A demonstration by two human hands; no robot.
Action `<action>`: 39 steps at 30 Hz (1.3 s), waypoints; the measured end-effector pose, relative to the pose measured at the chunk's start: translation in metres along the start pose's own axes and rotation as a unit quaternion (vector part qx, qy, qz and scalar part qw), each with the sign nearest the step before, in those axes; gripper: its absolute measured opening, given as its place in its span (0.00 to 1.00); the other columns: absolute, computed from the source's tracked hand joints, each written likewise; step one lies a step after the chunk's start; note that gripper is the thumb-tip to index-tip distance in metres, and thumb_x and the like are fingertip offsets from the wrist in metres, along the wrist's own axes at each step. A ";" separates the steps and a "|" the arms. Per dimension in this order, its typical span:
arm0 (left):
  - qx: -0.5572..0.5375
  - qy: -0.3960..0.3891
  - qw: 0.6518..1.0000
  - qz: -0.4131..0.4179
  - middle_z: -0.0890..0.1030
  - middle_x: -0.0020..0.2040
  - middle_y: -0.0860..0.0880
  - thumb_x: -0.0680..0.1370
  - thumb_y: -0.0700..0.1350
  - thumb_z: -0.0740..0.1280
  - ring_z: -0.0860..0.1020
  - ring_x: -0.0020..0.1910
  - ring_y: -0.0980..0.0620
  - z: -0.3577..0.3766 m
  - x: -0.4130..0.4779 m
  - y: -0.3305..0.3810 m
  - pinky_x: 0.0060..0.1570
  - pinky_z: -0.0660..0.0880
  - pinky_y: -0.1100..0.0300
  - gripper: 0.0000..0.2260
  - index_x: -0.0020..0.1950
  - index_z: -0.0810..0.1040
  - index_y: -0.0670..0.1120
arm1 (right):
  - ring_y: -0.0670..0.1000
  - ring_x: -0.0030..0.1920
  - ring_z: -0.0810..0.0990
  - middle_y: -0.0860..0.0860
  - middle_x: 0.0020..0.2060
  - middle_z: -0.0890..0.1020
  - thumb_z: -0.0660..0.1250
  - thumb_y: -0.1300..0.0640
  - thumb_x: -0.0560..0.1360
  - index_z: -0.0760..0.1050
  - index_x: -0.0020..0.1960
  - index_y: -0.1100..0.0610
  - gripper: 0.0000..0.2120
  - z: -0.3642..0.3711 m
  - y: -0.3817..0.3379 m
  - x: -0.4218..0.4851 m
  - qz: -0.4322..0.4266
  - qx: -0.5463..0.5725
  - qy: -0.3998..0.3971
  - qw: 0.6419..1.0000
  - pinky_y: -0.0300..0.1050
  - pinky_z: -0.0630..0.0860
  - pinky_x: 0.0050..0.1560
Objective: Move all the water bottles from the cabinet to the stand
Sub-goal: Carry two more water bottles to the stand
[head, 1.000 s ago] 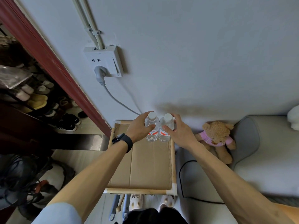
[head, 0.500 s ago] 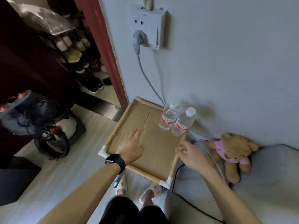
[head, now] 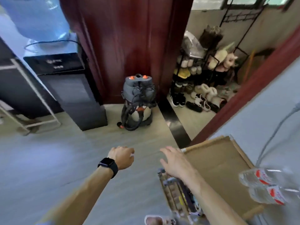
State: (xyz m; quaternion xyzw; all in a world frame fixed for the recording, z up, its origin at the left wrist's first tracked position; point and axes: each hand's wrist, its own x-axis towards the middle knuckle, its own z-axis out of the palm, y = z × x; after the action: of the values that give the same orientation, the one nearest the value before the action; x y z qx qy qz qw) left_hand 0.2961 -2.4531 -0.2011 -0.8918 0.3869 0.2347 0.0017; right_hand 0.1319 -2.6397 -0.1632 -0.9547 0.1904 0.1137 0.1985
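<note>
Both hands are hovering low over the floor, holding nothing. L hand (head: pixel 122 157) is hanging left of the stand (head: pixel 219 163), well apart from it. Its back is facing the cam and its fingers are curling loosely downward, tips hidden. A black watch (head: pixel 108 166) is sitting on that wrist. R hand (head: pixel 174 161) is reaching over the stand's near corner, palm down, fingers straight and spreading apart. Cannot tell if it's touching the frame.

2 water bottles (head: pixel 258 177) are sitting on the stand's cardboard top at its wall-side edge, side by side and touching, red-white labels showing. Heavy blur, so cannot tell if upright. Both are well apart from either hand.

A grey cable (head: pixel 276 130) is running down the wall just behind the stand. Beyond the stand, a vacuum (head: pixel 138 103) is standing in front of a dark red door (head: pixel 129 46). A water dispenser (head: pixel 68 88) w/ a big blue jug is standing further left. A shoe rack (head: pixel 194 78) is showing thru the doorway past the stand's far corner. Blurred clutter (head: pixel 175 192) is lying under the stand's near edge.
</note>
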 end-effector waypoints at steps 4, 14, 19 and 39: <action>-0.039 0.112 0.988 -0.094 0.77 0.64 0.51 0.81 0.55 0.57 0.75 0.62 0.47 -0.029 -0.071 -0.124 0.60 0.70 0.51 0.16 0.68 0.72 0.56 | 0.53 0.71 0.66 0.49 0.71 0.70 0.60 0.47 0.80 0.67 0.73 0.49 0.22 -0.004 -0.141 0.059 -0.106 -0.017 0.016 0.994 0.48 0.61 0.72; -0.048 0.284 0.870 -0.401 0.74 0.67 0.49 0.80 0.56 0.59 0.72 0.64 0.47 -0.096 -0.379 -0.443 0.63 0.68 0.51 0.20 0.71 0.69 0.55 | 0.49 0.70 0.69 0.45 0.69 0.74 0.62 0.45 0.79 0.71 0.70 0.47 0.20 -0.004 -0.538 0.093 -0.394 -0.027 0.034 0.918 0.46 0.66 0.71; -0.015 0.306 0.786 -0.537 0.75 0.66 0.50 0.79 0.55 0.60 0.73 0.64 0.47 -0.100 -0.527 -0.529 0.62 0.68 0.51 0.20 0.70 0.71 0.54 | 0.47 0.71 0.66 0.43 0.69 0.73 0.59 0.43 0.81 0.70 0.71 0.44 0.20 -0.001 -0.708 0.075 -0.509 -0.018 0.043 0.859 0.45 0.65 0.69; 0.021 0.331 0.589 -0.737 0.70 0.72 0.55 0.77 0.59 0.61 0.68 0.70 0.52 -0.137 -0.816 -0.774 0.65 0.67 0.52 0.19 0.68 0.71 0.62 | 0.48 0.74 0.64 0.40 0.70 0.72 0.57 0.39 0.80 0.69 0.72 0.42 0.21 0.103 -1.230 0.046 -0.756 0.057 0.069 0.648 0.49 0.65 0.72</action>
State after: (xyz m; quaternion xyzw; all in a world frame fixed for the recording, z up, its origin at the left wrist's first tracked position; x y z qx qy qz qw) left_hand 0.4061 -1.3737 0.1254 -0.8877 -0.4241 -0.1667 0.0649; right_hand 0.6610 -1.5673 0.1442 -0.7595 -0.5780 -0.1530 0.2562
